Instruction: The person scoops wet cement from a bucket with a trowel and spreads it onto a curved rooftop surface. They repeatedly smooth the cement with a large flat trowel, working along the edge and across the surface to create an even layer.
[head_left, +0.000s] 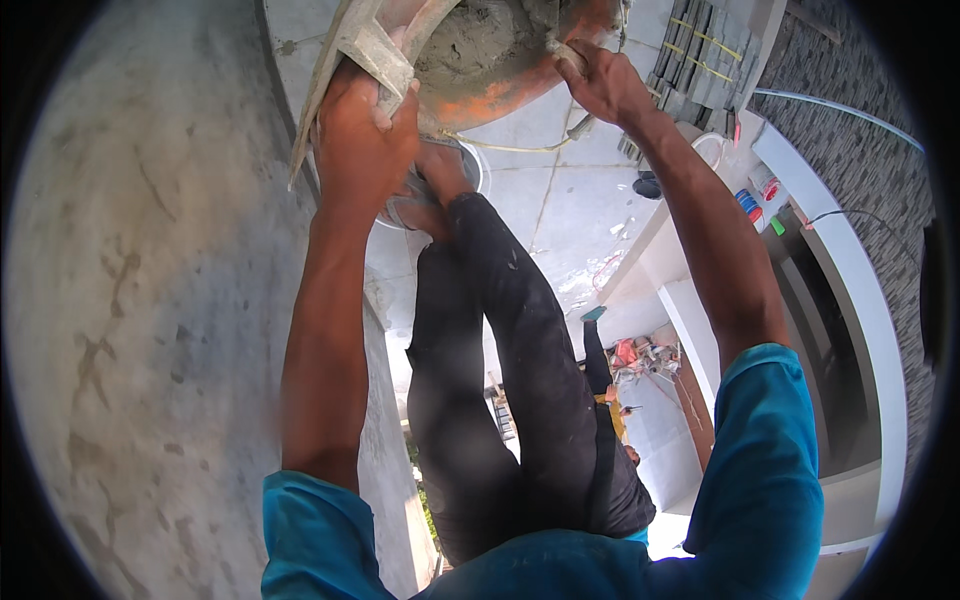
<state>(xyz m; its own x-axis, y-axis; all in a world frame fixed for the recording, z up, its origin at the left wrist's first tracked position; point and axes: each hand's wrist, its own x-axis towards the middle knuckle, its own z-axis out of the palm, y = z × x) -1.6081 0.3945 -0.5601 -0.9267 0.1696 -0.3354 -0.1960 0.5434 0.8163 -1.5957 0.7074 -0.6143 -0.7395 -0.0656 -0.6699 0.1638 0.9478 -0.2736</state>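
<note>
My left hand (365, 135) is closed round the handle of a plastering float (378, 58), whose flat board stands tilted on edge beside the wall. Right next to it is an orange basin (505, 98) with wet grey mortar (478, 48) inside. At the basin's right side, my right hand (608, 85) grips a mortar-crusted trowel (566, 54) by its handle. The trowel's blade is hard to make out against the mortar.
A grey plastered wall (150, 300) fills the left. Below, my bare feet (440, 170) are by a round white rim (482, 170). Strapped grey strips (700, 55) lie at upper right on the tiled floor (540, 200). Another person (615, 415) is partly visible beyond my legs.
</note>
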